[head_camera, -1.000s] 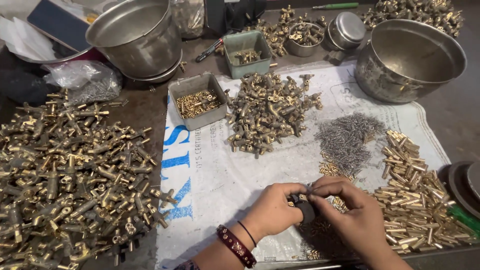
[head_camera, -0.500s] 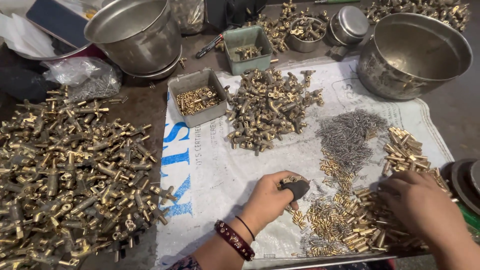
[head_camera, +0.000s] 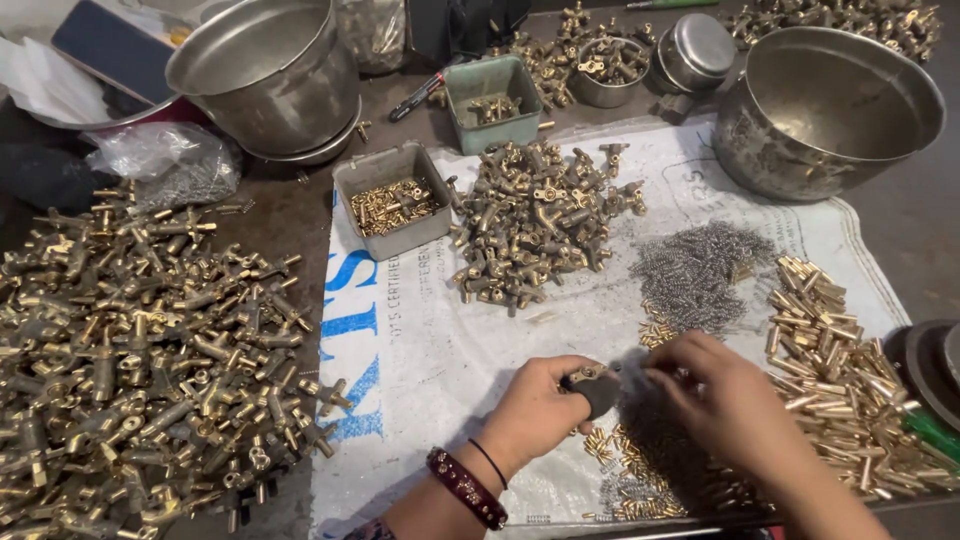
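The left hand (head_camera: 535, 405) grips a dark brass fitting (head_camera: 592, 385); the right hand (head_camera: 725, 400) pinches something too small to identify, which could slip into the loose brass pins (head_camera: 640, 480) below.

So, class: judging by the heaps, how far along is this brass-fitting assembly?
Done: apparently the big heap of brass fittings far left. In hand: the left hand holds a dark-capped brass piece; the right hand brings something small. Left: the middle pile of fittings, grey springs, brass pins.

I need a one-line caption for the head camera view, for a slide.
Left hand holds a small dark fitting as right hand reaches it, amid brass parts.
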